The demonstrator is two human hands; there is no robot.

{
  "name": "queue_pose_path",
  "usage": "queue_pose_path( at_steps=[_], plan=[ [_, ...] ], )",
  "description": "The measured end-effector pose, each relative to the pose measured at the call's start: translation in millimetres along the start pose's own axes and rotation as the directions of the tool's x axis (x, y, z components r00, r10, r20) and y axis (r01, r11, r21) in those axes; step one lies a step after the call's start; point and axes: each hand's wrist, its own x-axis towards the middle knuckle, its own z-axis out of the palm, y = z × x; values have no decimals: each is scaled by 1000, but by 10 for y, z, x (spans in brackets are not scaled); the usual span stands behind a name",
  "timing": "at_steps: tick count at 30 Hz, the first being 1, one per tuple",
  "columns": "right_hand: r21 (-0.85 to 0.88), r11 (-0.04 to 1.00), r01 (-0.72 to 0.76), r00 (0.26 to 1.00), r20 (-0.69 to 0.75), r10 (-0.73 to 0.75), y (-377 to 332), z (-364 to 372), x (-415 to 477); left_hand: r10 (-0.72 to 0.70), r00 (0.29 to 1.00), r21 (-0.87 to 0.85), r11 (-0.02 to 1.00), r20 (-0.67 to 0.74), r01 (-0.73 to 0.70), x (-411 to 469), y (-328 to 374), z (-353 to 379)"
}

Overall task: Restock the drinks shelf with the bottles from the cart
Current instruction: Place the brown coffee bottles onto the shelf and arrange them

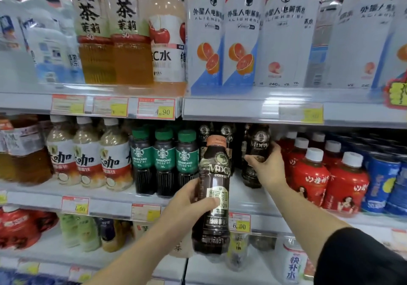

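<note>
My left hand [191, 205] grips a dark coffee bottle with an orange cap [214, 174], held upright in front of the middle shelf [248, 198]. My right hand [267, 165] holds a second dark coffee bottle [257, 143] that stands on the middle shelf, to the right of the first. More bottles of the same coffee [206, 131] stand deeper in that slot. The cart is out of view.
Green-capped Americano bottles [164, 159] stand left of the coffee slot and red bottles with white caps [310, 174] stand right of it. The upper shelf's edge [242, 110] with price tags hangs just above. White cartons and tea bottles fill the top shelf.
</note>
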Motion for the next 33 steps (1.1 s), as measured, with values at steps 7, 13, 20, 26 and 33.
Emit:
queue_pose_path(
  at_steps=[7, 13, 20, 26, 33],
  plan=[
    [-371, 927, 57, 938, 337, 77, 251, -39, -25, 16, 1000, -7, 1000, -8, -16, 91, -29, -26],
    [-483, 875, 37, 964, 247, 96, 304, 108, 67, 23, 999, -45, 999, -30, -25, 113, -48, -40],
    [-502, 864, 24, 964, 241, 113, 326, 190, 112, 38, 998, -50, 998, -50, -41, 118, -17, -80],
    [-15, 1000, -23, 977, 214, 25, -203, -150, -385, 59, 998, -50, 997, -15, -59, 84, 0, -12],
    [41, 978, -203, 655, 749, 104, -527, -603, -916, 148, 985, -30, 989, 91, -146, 134, 86, 360]
  ],
)
